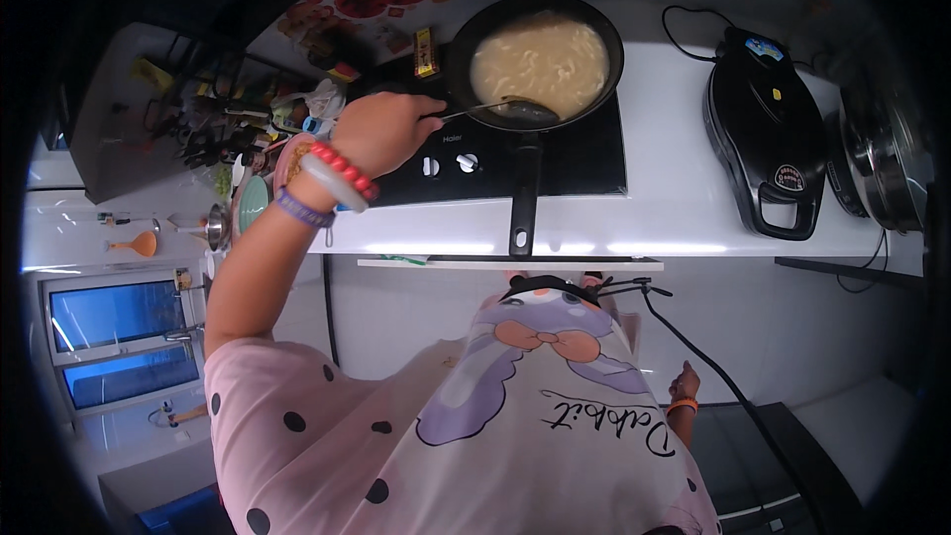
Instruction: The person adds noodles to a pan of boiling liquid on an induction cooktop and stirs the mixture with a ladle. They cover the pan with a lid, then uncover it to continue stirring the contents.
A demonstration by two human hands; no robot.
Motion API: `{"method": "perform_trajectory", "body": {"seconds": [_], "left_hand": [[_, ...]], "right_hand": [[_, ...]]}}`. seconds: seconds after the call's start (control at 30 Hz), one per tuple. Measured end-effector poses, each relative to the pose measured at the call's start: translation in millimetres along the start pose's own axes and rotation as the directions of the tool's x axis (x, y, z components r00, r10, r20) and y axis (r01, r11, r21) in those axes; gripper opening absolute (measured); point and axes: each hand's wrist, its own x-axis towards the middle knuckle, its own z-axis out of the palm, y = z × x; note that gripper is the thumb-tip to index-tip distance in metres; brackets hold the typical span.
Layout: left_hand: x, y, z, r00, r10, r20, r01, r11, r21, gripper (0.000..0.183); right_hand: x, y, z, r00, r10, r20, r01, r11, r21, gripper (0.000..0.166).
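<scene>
My left hand (390,132) grips the thin metal handle of a ladle (531,111). The ladle's dark head rests inside the near edge of a black frying pan (616,63). Cloudy, pale soup with whitish noodle-like pieces (546,63) fills much of the pan. The pan sits on a black glass Haier cooktop (576,163), its handle (524,193) pointing toward me over the counter edge. Well away from the stove, my right hand (685,384) hangs low beside my body. It is small and dim there, and how its fingers are set is unclear.
A black electric griddle (769,134) stands on the white counter (661,215) at right, beside a steel pot (884,156). A small yellow box (425,52) lies left of the pan. Plates (254,202) and bottles crowd the left. A black cable (713,364) hangs at my right.
</scene>
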Motion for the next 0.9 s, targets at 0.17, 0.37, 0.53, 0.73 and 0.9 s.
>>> {"method": "perform_trajectory", "body": {"seconds": [0.17, 0.37, 0.53, 0.73, 0.9], "left_hand": [[29, 19, 19, 0.996, 0.003, -0.087, -0.004, 1.0, -0.013, 0.025], [59, 24, 42, 0.992, -0.031, -0.122, 0.034, 0.999, 0.022, 0.027], [81, 10, 46, 0.984, -0.038, -0.176, 0.048, 0.997, 0.052, 0.027], [58, -21, 1, 0.987, 0.002, -0.158, 0.02, 0.991, 0.136, 0.03], [13, -55, -51, 0.999, 0.03, -0.023, -0.026, 0.989, 0.146, 0.029]], "right_hand": [[19, 26, -18, 1.0, 0.003, -0.006, -0.003, 0.999, 0.037, 0.039], [22, 59, -31, 0.997, -0.075, 0.03, 0.079, 0.983, -0.165, 0.042], [6, 57, -26, 0.998, -0.056, 0.024, 0.058, 0.992, -0.115, 0.044], [10, 69, -17, 0.999, 0.006, -0.047, -0.006, 1.0, 0.003, 0.031], [-6, 79, -3, 0.999, 0.017, -0.048, -0.016, 1.0, 0.018, 0.043]]}}
